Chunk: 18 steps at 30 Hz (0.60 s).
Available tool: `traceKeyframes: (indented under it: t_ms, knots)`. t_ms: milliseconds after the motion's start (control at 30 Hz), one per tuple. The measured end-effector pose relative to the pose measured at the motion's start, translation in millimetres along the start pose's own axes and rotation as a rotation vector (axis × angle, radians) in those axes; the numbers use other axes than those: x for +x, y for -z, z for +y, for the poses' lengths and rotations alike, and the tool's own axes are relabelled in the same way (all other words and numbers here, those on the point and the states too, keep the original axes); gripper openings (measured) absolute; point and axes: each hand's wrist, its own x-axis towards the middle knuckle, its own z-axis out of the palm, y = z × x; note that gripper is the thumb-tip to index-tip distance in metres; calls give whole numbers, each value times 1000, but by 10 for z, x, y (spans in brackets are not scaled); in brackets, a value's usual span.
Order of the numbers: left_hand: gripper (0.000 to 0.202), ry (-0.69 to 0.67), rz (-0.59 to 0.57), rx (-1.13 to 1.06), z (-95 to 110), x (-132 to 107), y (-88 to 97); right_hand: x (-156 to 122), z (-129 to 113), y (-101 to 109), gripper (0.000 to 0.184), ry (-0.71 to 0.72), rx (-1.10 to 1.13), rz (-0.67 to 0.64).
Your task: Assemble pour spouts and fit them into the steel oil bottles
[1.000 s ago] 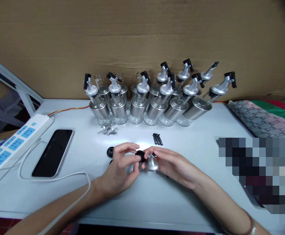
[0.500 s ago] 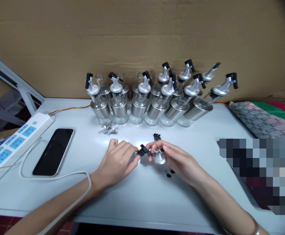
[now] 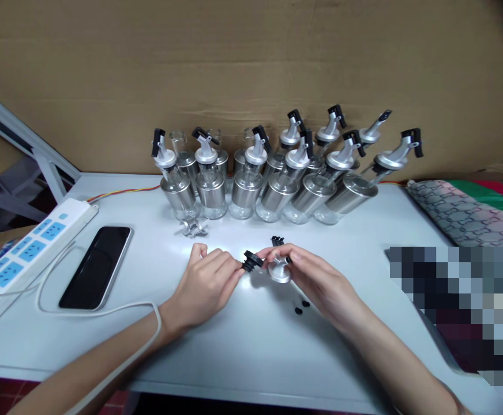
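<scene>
One hand (image 3: 208, 280) (the left) pinches a ribbed, flanged black stopper (image 3: 252, 259), the right hand (image 3: 319, 278) a silver spout (image 3: 280, 271).

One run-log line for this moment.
left grip: pinching ribbed black stopper | right grip: holding silver spout | stopper: not joined to spout | table: two small black pieces

satin metal spout (image 3: 280, 271), ribbed black stopper (image 3: 251, 260)

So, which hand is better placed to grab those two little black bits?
Probably the right hand: the black bits lie close beside it, farther from the left hand. Both are busy, though: the right holds a silver spout, the left pinches a black stopper.
</scene>
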Motion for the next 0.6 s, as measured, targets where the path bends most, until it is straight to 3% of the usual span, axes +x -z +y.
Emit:
traceKeyframes:
  t_ms: [133, 233, 400, 600]
  knots:
    - [21, 9, 28, -69, 7, 15, 26, 29, 7, 6, 31, 43, -3, 211]
    - [19, -18, 56, -123, 19, 14, 53, 45, -10, -3, 30, 56, 131, 310]
    - [16, -67, 122, -167, 21, 9, 84, 19, -39, -58, 26, 42, 274, 188]
    - [14, -89, 96, -164, 21, 9, 81, -2, -25, -94, 20, 73, 362, 89]
